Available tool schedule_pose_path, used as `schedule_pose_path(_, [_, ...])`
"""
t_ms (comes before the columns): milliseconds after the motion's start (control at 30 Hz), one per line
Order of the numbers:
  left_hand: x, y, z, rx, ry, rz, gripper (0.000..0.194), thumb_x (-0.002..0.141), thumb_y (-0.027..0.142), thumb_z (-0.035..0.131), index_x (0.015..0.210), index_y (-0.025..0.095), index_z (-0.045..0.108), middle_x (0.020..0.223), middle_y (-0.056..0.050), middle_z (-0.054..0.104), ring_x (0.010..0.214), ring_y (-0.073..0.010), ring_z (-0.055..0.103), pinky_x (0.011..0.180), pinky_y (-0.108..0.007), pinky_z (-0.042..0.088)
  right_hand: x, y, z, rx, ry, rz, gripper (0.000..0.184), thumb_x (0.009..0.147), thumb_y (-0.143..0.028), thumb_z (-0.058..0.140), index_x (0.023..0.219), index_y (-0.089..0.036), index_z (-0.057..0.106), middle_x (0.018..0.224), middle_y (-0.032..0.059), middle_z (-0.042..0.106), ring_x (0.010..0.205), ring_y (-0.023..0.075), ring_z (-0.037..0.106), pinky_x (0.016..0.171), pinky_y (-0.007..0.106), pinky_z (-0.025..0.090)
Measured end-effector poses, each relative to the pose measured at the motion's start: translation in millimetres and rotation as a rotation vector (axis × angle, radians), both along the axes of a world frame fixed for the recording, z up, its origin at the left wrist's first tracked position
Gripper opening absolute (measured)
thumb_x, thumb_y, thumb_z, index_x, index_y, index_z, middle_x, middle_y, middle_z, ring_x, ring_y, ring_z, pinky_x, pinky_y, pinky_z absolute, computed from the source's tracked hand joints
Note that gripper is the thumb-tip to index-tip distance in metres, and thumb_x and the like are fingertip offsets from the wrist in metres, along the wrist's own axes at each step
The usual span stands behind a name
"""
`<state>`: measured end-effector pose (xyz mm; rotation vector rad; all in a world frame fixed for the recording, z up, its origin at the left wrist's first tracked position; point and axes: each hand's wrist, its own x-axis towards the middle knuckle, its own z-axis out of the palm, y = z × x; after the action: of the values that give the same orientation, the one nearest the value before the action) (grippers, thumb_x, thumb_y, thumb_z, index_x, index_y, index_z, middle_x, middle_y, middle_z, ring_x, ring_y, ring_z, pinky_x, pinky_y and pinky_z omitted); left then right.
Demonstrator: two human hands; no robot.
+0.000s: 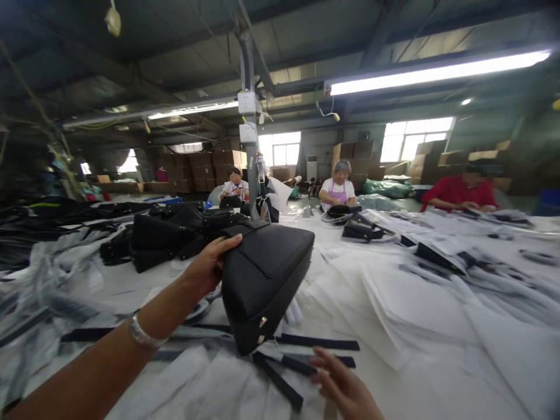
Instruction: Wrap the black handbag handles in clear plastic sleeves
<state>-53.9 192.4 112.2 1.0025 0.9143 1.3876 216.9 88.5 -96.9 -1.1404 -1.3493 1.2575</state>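
A black handbag (266, 268) is held up over the table, tilted, with metal feet showing on its underside. My left hand (216, 259) grips its left upper edge, thumb on top and the other fingers partly hidden behind the bag. Below and to the right of the bag, my right hand (343, 385) is open with fingers apart, holding nothing. Black straps (280, 382) lie on the table between the bag and this hand, partly wrapped in pale covering.
White sheets (406, 297) spread over the table's right side. More black bags (161, 233) are heaped at the left, near clear plastic wrapping (56, 303). A post with sockets (248, 116) rises behind the bag. Several people sit across the table, one in a red top (455, 192).
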Motion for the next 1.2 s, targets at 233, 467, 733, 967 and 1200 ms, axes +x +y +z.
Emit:
schedule_pose_path(233, [76, -90, -45.2, -0.232, 0.113, -0.372, 0.027, 0.080, 0.039, 0.067, 0.093, 0.016, 0.073, 0.084, -0.009, 0.078, 0.072, -0.0273, 0.074, 0.066, -0.037, 0.060, 55, -68, 42.0, -0.133, 0.827, -0.300, 0.069, 0.080, -0.067, 0.061, 0.140, -0.036, 0.047, 0.139, 0.0034, 0.059, 0.130, 0.0270, 0.051, 0.107, 0.047, 0.041])
schedule_pose_path(467, [125, -107, -154.1, -0.181, 0.375, -0.490, 0.038, 0.075, 0.045, 0.074, 0.096, 0.013, 0.072, 0.090, -0.012, 0.077, 0.080, -0.0259, 0.074, 0.075, -0.035, 0.058, 90, -158, 4.3, -0.204, 0.745, -0.569, 0.062, 0.082, -0.048, 0.070, 0.136, -0.026, 0.053, 0.134, 0.0039, 0.063, 0.131, 0.0257, 0.050, 0.107, 0.040, 0.045])
schedule_pose_path(733, [135, -130, -196.5, 0.024, 0.543, -0.138, 0.037, 0.074, 0.036, 0.075, 0.104, 0.016, 0.071, 0.115, -0.012, 0.071, 0.112, -0.0299, 0.063, 0.101, -0.039, 0.046, 111, -197, -27.7, -0.283, 0.553, -0.583, 0.077, 0.077, -0.047, 0.074, 0.144, -0.025, 0.043, 0.145, 0.0061, 0.051, 0.136, 0.0289, 0.044, 0.108, 0.042, 0.044])
schedule_pose_path(967, [114, -218, -187.4, 0.257, 0.678, 0.047, 0.022, 0.088, 0.035, 0.062, 0.104, 0.024, 0.074, 0.123, -0.007, 0.067, 0.124, -0.0266, 0.055, 0.104, -0.037, 0.045, 117, -220, 10.4, 0.343, -0.486, -0.801, 0.057, 0.087, -0.041, 0.062, 0.141, -0.033, 0.046, 0.157, -0.0016, 0.032, 0.143, 0.0327, 0.029, 0.120, 0.051, 0.018])
schedule_pose_path(1200, [135, -243, -221.0, 0.412, 0.754, 0.065, 0.041, 0.092, 0.021, 0.057, 0.132, 0.026, 0.054, 0.133, -0.008, 0.059, 0.114, -0.0220, 0.062, 0.088, -0.036, 0.056, 101, -141, 0.7, 0.738, -1.054, -0.324, 0.057, 0.093, -0.040, 0.053, 0.146, -0.023, 0.040, 0.150, 0.0083, 0.045, 0.139, 0.0298, 0.039, 0.115, 0.054, 0.025])
